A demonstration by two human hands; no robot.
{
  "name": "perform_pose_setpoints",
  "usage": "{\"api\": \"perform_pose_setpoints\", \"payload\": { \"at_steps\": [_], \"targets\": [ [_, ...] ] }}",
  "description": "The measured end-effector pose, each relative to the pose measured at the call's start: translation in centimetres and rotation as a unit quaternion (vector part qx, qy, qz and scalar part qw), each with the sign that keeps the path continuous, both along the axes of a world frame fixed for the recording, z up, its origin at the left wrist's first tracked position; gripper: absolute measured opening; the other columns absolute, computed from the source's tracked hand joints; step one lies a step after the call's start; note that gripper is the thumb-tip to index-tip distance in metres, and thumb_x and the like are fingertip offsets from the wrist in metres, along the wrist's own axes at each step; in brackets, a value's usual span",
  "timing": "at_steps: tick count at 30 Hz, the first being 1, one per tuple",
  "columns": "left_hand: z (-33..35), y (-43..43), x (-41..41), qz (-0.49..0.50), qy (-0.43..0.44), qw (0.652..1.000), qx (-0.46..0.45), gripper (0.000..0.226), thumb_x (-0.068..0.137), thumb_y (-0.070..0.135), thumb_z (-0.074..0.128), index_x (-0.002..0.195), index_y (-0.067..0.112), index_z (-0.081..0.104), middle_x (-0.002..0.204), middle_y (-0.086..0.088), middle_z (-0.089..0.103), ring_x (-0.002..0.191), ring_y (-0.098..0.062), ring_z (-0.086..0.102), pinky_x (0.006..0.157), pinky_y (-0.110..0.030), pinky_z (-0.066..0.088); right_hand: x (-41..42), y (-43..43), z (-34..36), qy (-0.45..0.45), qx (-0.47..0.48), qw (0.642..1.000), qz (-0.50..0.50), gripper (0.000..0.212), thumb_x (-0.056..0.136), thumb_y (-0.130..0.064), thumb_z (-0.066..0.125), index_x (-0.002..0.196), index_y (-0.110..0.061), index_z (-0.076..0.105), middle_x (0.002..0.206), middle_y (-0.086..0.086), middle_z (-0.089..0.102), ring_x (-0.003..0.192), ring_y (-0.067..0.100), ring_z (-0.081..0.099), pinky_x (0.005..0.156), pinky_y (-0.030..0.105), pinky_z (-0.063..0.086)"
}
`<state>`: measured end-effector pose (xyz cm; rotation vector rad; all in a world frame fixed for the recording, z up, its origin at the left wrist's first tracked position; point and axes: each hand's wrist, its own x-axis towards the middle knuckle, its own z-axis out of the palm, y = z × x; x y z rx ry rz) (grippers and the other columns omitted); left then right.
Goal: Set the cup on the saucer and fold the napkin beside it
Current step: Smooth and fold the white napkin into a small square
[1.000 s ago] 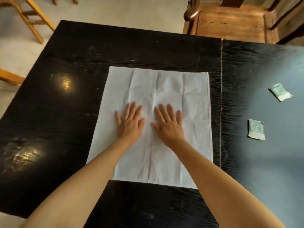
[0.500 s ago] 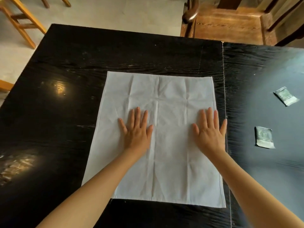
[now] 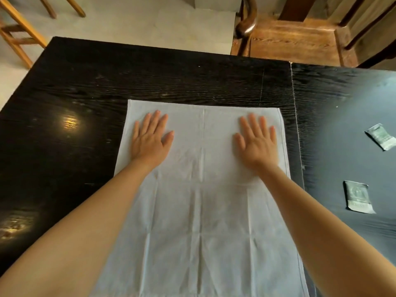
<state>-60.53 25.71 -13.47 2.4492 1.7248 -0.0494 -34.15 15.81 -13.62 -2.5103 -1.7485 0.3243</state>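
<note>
We look down on a glossy black, wood-grained bench; a seam splits it from 12 toward 6 o'clock, and the part at 3 o'clock carries a bluish sheen; light glares off the top at 9 o'clock. At 3 o'clock lie a far packet and a near packet, both grey-green, apart from each other and well clear of the cloth. Past the far edge we see pale floor at 12 o'clock, a brown wooden chair at 1 o'clock and lighter stool legs at 11 o'clock.

The white napkin lies unfolded, flat and creased, from the centre down to 6 o'clock, its right edge just beside the seam. Our left hand and right hand press on it palm-down, fingers straight and slightly spread, gripping nothing; they sit near its far corners, at 11 and 1 o'clock.

A second ago the hands lay side by side at the napkin's middle; half a second ago the right one had reached the right edge; now both are at the far end, well apart.
</note>
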Motion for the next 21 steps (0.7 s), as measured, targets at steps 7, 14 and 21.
{"api": "perform_pose_setpoints", "payload": {
  "at_steps": [7, 14, 21],
  "targets": [
    [1.0, -1.3, -2.4, 0.074, 0.016, 0.996, -0.044, 0.058, 0.098, 0.045, 0.014, 0.150, 0.022, 0.002, 0.160, -0.001, -0.006, 0.146, -0.017, -0.010, 0.119, -0.040, -0.007, 1.9, -2.0, 1.3, -0.019, -0.039, 0.996, -0.076, 0.059, 0.098, -0.043, 0.015, 0.150, -0.020, 0.002, 0.160, 0.004, -0.004, 0.147, 0.021, -0.008, 0.119, 0.047, -0.003],
    [1.0, -18.7, -3.6, -0.007, -0.018, 1.000, -0.001, 0.060, 0.098, 0.042, 0.008, 0.144, 0.013, 0.034, 0.152, -0.009, 0.032, 0.141, -0.024, 0.027, 0.114, -0.044, 0.008, -15.9, -10.8, 1.5, 0.069, 0.047, 0.990, 0.111, 0.055, 0.096, -0.035, 0.032, 0.146, -0.015, 0.027, 0.155, 0.006, 0.024, 0.145, 0.025, 0.017, 0.115, 0.042, -0.002],
    [0.7, -21.4, -8.5, 0.009, 0.025, 1.000, 0.009, 0.061, 0.093, 0.050, 0.005, 0.147, 0.023, 0.001, 0.157, 0.002, -0.001, 0.146, -0.014, -0.005, 0.118, -0.038, -0.004, -12.1, -17.1, 1.0, 0.039, 0.047, 0.996, 0.068, 0.057, 0.095, -0.048, 0.024, 0.149, -0.028, 0.018, 0.158, -0.001, 0.015, 0.147, 0.021, 0.006, 0.117, 0.043, -0.004]
  ]
}}
